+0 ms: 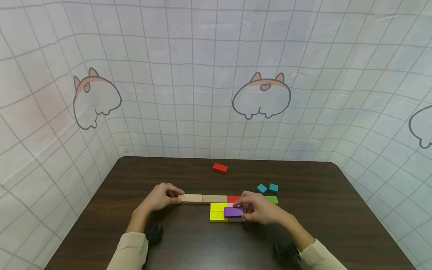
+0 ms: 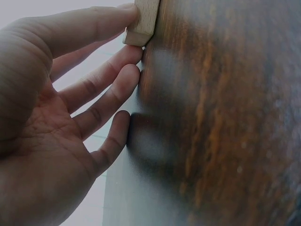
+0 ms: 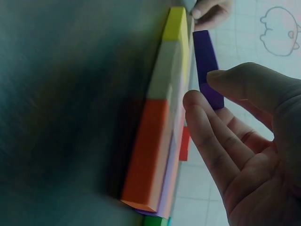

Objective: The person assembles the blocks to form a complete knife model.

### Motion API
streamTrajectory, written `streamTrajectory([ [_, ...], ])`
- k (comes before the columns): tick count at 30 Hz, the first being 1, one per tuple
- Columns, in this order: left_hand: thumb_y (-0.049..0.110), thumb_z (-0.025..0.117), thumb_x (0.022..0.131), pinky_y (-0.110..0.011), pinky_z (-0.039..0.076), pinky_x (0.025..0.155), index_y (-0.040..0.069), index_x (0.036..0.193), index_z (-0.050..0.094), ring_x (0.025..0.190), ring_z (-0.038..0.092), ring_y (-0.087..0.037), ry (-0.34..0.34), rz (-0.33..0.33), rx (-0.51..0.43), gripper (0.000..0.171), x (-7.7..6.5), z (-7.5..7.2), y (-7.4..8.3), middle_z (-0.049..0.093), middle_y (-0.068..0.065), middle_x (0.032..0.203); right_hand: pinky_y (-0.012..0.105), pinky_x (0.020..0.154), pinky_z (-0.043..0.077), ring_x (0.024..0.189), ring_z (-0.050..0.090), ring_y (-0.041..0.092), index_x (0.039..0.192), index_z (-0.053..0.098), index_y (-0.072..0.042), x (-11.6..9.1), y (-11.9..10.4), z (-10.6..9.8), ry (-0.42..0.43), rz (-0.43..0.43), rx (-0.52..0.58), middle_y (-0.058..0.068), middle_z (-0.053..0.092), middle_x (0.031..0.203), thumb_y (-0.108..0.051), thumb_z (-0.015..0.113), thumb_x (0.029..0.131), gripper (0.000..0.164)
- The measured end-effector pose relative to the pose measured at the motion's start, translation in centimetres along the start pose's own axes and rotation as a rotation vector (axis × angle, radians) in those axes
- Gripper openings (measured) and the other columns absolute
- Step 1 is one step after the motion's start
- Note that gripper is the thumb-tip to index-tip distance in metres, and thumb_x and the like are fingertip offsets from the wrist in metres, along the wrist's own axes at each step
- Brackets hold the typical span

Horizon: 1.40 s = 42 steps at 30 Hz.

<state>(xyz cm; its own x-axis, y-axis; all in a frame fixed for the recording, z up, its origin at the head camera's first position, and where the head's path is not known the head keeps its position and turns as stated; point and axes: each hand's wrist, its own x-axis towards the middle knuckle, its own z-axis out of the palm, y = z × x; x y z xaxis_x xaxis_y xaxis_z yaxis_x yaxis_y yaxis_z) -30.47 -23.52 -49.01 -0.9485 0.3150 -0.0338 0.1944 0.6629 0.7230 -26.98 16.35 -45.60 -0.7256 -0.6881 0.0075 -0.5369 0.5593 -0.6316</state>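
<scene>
With thumb and fingers, my left hand [image 1: 159,198] pinches the left end of a plain wooden block [image 1: 191,199] on the table. A second plain block [image 1: 215,199] lies end to end with it, followed by a red block [image 1: 233,198]. My right hand [image 1: 262,208] holds a purple block [image 1: 233,212] between thumb and fingers, raised over the others. Yellow blocks [image 1: 218,216] lie side by side left of it. In the right wrist view, an orange block [image 3: 146,153] stands in the near row. My right hand partly hides the blocks in the head view.
A loose red block [image 1: 220,168] lies near the table's back edge. Two small blue blocks [image 1: 261,188] sit behind my right hand, and a green block [image 1: 271,199] shows beside it. The dark wooden table [image 1: 189,247] meets a gridded white cloth [image 1: 212,135].
</scene>
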Motion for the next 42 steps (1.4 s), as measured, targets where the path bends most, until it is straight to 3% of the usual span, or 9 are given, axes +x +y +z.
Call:
streamTrajectory([
  [11, 0.016, 0.080, 0.089, -0.033, 0.049, 0.073, 0.017, 0.110, 0.080, 0.082, 0.058, -0.015, 0.003, -0.007, 0.001, 0.021, 0.0, -0.2, 0.1, 0.069, 0.001, 0.095, 0.022, 0.077, 0.056, 0.084, 0.061, 0.003, 0.120, 0.073, -0.015, -0.8, -1.1, 1.6, -0.071, -0.018, 0.064, 0.000, 0.061, 0.104, -0.004, 0.073, 0.088, 0.034],
  [26, 0.016, 0.081, 0.088, -0.033, 0.050, 0.072, 0.018, 0.109, 0.081, 0.081, 0.059, -0.014, 0.007, -0.009, -0.001, 0.021, 0.1, -0.3, 0.1, 0.069, 0.001, 0.094, 0.021, 0.072, 0.050, 0.079, 0.058, 0.006, 0.116, 0.073, -0.019, -0.1, -2.2, 2.3, -0.097, 0.073, -0.028, -0.007, 0.061, 0.102, -0.015, 0.079, 0.087, 0.030],
  [42, 0.017, 0.081, 0.089, -0.033, 0.050, 0.072, 0.017, 0.110, 0.081, 0.081, 0.059, -0.014, 0.001, 0.007, -0.005, 0.021, 0.0, -0.1, -0.1, 0.069, 0.001, 0.095, 0.020, 0.070, 0.047, 0.075, 0.055, 0.006, 0.107, 0.074, -0.022, 0.2, -2.5, 2.9, -0.099, 0.088, -0.067, -0.008, 0.060, 0.090, -0.020, 0.084, 0.085, 0.024],
])
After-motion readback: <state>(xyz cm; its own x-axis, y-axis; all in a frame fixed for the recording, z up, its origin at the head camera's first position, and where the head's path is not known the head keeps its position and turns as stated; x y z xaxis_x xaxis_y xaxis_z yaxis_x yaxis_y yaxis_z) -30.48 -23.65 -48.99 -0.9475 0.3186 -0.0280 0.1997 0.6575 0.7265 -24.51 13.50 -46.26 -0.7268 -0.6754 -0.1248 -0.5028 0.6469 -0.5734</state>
